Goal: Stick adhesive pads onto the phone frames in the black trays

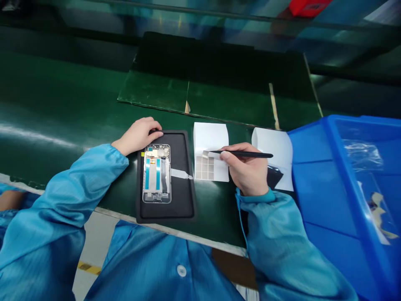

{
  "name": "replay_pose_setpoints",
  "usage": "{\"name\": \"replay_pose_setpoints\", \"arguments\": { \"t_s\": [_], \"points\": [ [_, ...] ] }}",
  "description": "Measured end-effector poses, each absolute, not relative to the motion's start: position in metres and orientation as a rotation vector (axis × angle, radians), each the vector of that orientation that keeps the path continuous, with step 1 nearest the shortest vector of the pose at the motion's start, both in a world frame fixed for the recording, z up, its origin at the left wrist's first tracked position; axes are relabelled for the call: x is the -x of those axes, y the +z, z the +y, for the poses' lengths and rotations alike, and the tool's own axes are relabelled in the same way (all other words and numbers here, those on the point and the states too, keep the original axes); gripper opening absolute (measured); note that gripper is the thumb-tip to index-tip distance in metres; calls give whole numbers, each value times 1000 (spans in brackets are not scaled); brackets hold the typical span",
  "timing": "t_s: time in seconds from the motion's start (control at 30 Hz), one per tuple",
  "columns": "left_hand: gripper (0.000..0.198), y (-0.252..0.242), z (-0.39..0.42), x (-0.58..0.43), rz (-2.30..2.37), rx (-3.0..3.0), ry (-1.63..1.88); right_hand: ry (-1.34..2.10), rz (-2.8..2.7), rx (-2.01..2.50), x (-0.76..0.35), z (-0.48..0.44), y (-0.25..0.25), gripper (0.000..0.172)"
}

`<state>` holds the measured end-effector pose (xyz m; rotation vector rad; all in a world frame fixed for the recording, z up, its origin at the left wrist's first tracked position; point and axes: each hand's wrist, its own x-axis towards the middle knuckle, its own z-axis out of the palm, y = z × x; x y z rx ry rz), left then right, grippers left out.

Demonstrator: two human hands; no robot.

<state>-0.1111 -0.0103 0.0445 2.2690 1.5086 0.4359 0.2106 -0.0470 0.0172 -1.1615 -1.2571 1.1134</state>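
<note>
My left hand (140,134) grips the upper left edge of a black tray (183,205), fingers curled at its rim. In the tray lies an opened phone (156,175), its inside facing up with two blue-green strips. A pale strip (180,173) extends from its right side across the tray. My right hand (249,169) is closed around black tweezers (250,154). Their tips point left and touch or hover over the upper row of grey square stickers (205,169) on a white sheet (211,136). One square there looks lifted at an angle.
Behind my right hand are another white sheet (272,144) and a shiny black piece (274,176). A blue bin (326,175) with clear plastic bags stands at the right. A raised green board (225,100) lies across the back of the green table (78,96). Another person's arm (11,200) shows at far left.
</note>
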Motion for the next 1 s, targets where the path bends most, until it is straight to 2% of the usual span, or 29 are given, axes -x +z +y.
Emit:
{"name": "replay_pose_setpoints", "arguments": {
  "t_s": [0.13,0.33,0.5,1.0],
  "points": [
    [23,45,-21,94,1470,-2270,467,1151,-1330,1124,-195,-58,31,25],
    [22,66,-46,81,1483,-2126,716,1114,-1493,1139,-161,-77,49,17],
    [18,71,-62,77,1262,-2026,649,1102,-1513,1132,-153,-84,44,16],
    [12,64,-65,72,1146,-2108,544,1153,-1502,1098,-156,-87,36,14]
  ]
}}
